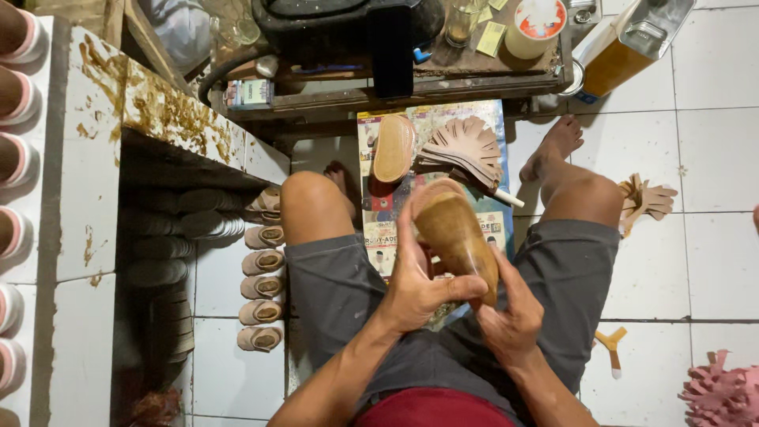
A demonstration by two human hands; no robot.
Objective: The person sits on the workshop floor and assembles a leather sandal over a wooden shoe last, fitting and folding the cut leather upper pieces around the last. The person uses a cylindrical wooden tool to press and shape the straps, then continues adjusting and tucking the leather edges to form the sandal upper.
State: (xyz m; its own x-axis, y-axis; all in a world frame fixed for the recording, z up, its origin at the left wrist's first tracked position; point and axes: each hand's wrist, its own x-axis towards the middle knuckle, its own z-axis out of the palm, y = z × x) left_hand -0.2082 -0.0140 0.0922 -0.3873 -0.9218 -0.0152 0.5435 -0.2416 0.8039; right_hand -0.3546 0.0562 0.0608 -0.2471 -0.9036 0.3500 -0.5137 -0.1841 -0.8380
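Closely, fingers: the left hand wraps round the near end of a tan shoe sole, thumb laid across its glossy face, fingers curled shut on it; the right hand pinches the same end from below and the side, also closed on the sole.
Where the sole is: held in the air above the lap, between the knees, its far tip pointing away toward the printed mat on the floor.
Doing the step well, as I judge it: both hands crowd one end, so the far tip hangs unsupported; a firmer hold would spread the grip, and the thumb should stay off any wet patch on the face; whether that shine is glue I cannot tell.
Just beyond: another tan sole lies on the mat beside a fan of cut leather pieces.
Left side: a row of small finished shoes stands near a white shelf unit smeared with brown.
Far edge: a low wooden desk carries a round tin.
Hidden or unclear: the underside of the held sole; the right fingertips behind it; the shelf's dark recess; pink pieces cut off at the corner.
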